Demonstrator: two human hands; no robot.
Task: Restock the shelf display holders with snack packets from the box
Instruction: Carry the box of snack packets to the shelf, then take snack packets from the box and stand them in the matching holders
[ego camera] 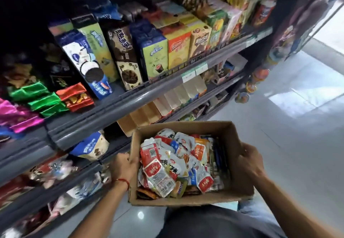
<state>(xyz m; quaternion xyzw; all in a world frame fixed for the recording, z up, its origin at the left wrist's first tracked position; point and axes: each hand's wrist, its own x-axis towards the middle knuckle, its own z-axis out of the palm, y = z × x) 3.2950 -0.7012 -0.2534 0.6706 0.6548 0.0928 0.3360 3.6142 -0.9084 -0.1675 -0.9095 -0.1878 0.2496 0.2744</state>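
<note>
At 9 o'clock of the view, shiny pink packets (pixel 17 116) and green packets (pixel 40 99) are laid on the upper shelf (pixel 104 107), with a red-orange packet (pixel 75 97) just beside them. Further along the same shelf, toward 12 o'clock, upright cookie boxes (pixel 128 55) are lined up in a row, tilted in the wide view. On the lower shelf, at about 8 o'clock, a blue and white bag (pixel 90 148) is seen; the goods below it are blurred. The left hand (pixel 122 167) is placed at 7 o'clock, its fingers curled over the left wall of the cardboard box (pixel 236 144), and a red string (pixel 123 182) is worn on the wrist. The box is held in the air in front of the person, at about 6 o'clock, just beside the shelf edge, and it is filled with a loose pile of snack packets (pixel 176 163), mostly red and white, some orange and blue. Just past the far rim of the box, toward 12 o'clock from it, a row of cardboard display holders (pixel 167 102) is standing on a lower shelf, and their fill cannot be told. The right hand (pixel 250 161) is clamped on the right wall of the box at 5 o'clock. At 3 o'clock the pale tiled floor (pixel 297 117) is seen, with light reflected on it.
</note>
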